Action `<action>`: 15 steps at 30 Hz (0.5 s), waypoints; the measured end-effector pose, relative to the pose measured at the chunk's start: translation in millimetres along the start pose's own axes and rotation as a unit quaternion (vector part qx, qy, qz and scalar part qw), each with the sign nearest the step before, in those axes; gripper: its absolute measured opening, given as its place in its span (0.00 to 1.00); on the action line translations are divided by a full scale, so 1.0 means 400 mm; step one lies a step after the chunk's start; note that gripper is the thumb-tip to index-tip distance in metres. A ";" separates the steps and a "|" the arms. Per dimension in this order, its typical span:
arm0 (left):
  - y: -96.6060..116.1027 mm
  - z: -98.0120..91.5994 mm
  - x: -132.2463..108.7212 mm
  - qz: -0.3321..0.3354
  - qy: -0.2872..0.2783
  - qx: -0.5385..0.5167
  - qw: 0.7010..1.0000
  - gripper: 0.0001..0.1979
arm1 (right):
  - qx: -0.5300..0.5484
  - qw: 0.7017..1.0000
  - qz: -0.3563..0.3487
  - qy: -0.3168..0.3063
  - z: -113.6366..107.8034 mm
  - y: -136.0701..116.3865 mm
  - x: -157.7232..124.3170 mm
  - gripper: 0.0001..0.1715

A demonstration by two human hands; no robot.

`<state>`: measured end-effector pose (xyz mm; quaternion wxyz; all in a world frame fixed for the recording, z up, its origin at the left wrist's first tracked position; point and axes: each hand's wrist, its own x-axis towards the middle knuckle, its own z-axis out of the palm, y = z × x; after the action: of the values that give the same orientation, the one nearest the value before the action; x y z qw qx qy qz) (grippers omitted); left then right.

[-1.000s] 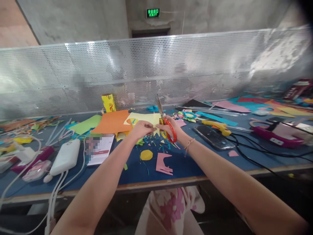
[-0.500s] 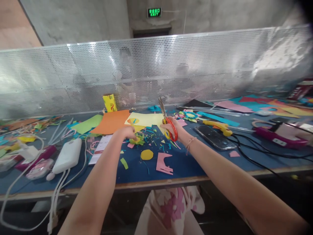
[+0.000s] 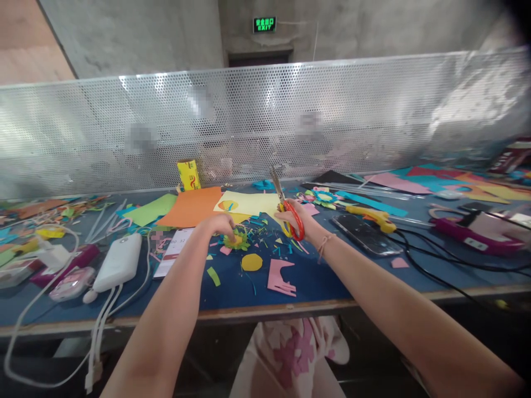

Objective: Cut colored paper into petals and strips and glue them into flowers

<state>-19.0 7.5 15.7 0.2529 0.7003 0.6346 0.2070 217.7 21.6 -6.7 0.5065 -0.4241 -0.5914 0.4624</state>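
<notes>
The red-and-yellow-handled scissors (image 3: 295,220) are in my right hand (image 3: 309,222), blades pointing up and away, nearly closed. My left hand (image 3: 222,225) has its fingertips closed on a green-and-yellow paper flower (image 3: 238,241) low over the table. Part of the flower is hidden behind the fingers. Around it lie many small paper scraps (image 3: 259,226). A yellow paper disc (image 3: 251,262) and a pink cut paper piece (image 3: 282,278) rest nearer the front edge. Behind the hands are an orange sheet (image 3: 193,205) and a pale yellow sheet (image 3: 253,203).
A phone showing a timer (image 3: 172,254) lies under my left forearm, near a white power bank (image 3: 119,262) with cables. On the right are a dark phone (image 3: 365,235), a yellow glue gun (image 3: 371,217) and black cables. A perforated metal screen (image 3: 249,121) stands behind the table.
The flower has turned slightly under my left fingertips and shows more of its green petals. My right hand still holds the scissors in about the same place. The view has shifted slightly.
</notes>
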 end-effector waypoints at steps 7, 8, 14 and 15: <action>0.017 -0.009 -0.008 0.017 -0.003 -0.002 1.000 0.10 | 0.004 1.000 -0.005 -0.009 0.000 -0.010 -0.010 0.25; 0.026 -0.014 -0.014 0.013 -0.019 0.004 1.000 0.10 | 0.003 1.000 -0.001 -0.006 0.001 -0.011 -0.011 0.25; 0.076 -0.030 -0.050 0.017 -0.068 -0.028 0.997 0.15 | 0.008 1.000 0.003 0.010 0.006 -0.017 -0.010 0.26; 0.081 -0.029 -0.053 0.022 -0.054 -0.053 0.997 0.15 | 0.011 1.000 0.003 0.011 0.006 -0.016 -0.011 0.26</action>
<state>-3.0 -14.5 45.4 0.3189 0.7100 0.5926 0.2072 215.7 15.8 -1.3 0.5160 -0.4259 -0.5793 0.4656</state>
